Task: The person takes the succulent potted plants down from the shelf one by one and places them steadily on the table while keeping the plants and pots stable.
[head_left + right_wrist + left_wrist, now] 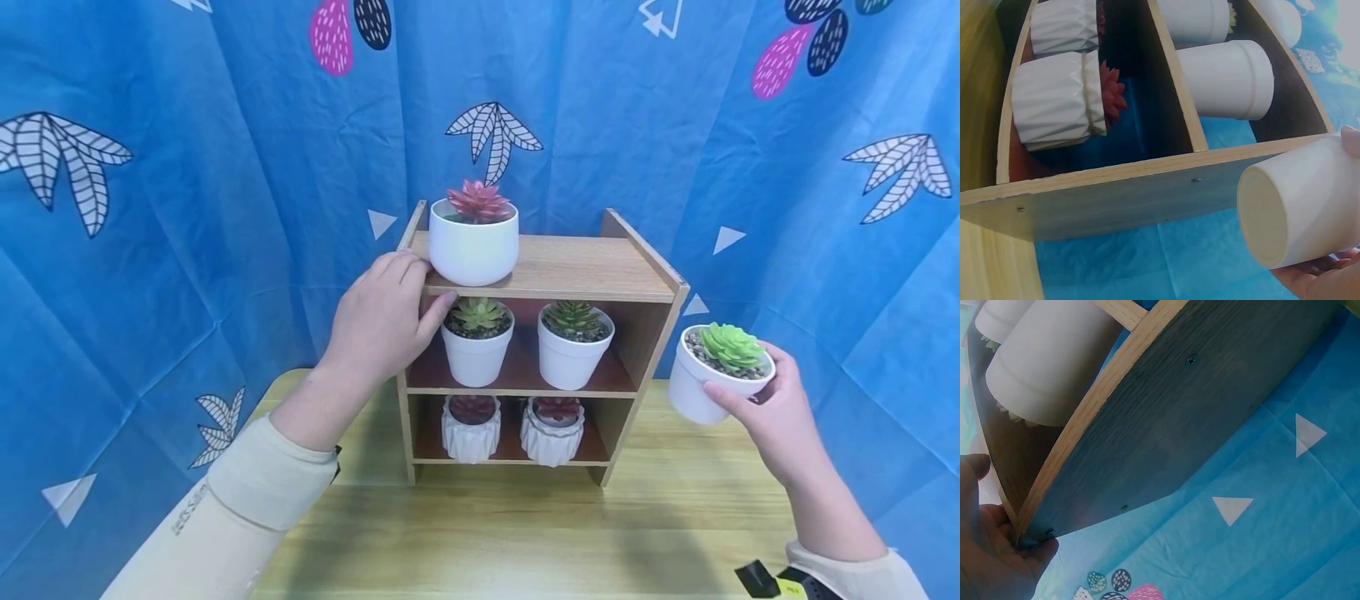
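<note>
green succulent pot [716, 373] is held in the right hand [780, 417], off to the right of the wooden shelf unit [645, 275], tilted a bit toward the shelf and clear of it. fingers curl under and around the pot's white wall, thumb up by the rim. right wrist view shows the same pot [1297, 200] base-on, fingertips [1350, 140] on its side, palm beneath, shelf side panel just beside it but not touching

left hand [382, 321] is on the shelf's left upright, at the level of the top board. fingers wrap over the front edge, thumb [438, 308] pointing into the middle compartment. left wrist view confirms: hand [988, 550] clamps the corner of the side panel [1166, 419], thumb inside, fingers outside

shelf contents:
- top board: red succulent in a round white pot [474, 237], left end, just beside the left hand's fingers
- middle compartment: two green succulents in plain white pots [477, 343] [573, 346], side by side
- bottom compartment: two reddish succulents in ribbed white pots [471, 427] [552, 429], side by side

shelf stands on a light wood table [675, 517], blue patterned curtain [225, 167] behind and around. both arms in cream sleeves [247, 500]
</note>
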The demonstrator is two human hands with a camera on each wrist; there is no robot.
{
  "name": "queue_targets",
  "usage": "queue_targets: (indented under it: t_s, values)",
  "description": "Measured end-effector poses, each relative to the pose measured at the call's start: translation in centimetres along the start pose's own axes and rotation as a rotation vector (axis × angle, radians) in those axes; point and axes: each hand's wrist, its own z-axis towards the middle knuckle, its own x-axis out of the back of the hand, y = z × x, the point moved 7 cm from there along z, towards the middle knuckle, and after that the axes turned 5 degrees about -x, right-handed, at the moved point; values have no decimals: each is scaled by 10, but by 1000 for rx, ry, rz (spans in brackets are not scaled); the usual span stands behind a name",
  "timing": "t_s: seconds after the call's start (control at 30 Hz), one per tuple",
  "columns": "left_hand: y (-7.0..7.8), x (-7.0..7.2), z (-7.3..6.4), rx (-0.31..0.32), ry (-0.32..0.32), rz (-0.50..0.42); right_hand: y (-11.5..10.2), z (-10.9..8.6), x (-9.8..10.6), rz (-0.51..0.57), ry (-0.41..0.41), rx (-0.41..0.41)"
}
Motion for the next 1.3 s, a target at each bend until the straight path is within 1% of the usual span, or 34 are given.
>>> queue_targets:
  t_s: [0.3, 0.63, 0.87, 1.07, 1.2, 1.3]
  values:
    - [1, 0, 0, -1, 2, 1, 14, -3, 1, 15, 9, -30]
    - [0, 1, 0, 3, 12, -1, 34, -8, -1, 3, 29, -98]
    - [0, 1, -1, 0, 28, -5, 47, -6, -1, 53, 55, -124]
    - [0, 2, -1, 2, 27, -8, 57, -9, -3, 18, 70, -154]
    - [0, 3, -1, 3, 25, -10, 63, -10, -6, 30, 68, -154]
    - [0, 3, -1, 1, 26, -11, 71, -11, -7, 39, 73, -171]
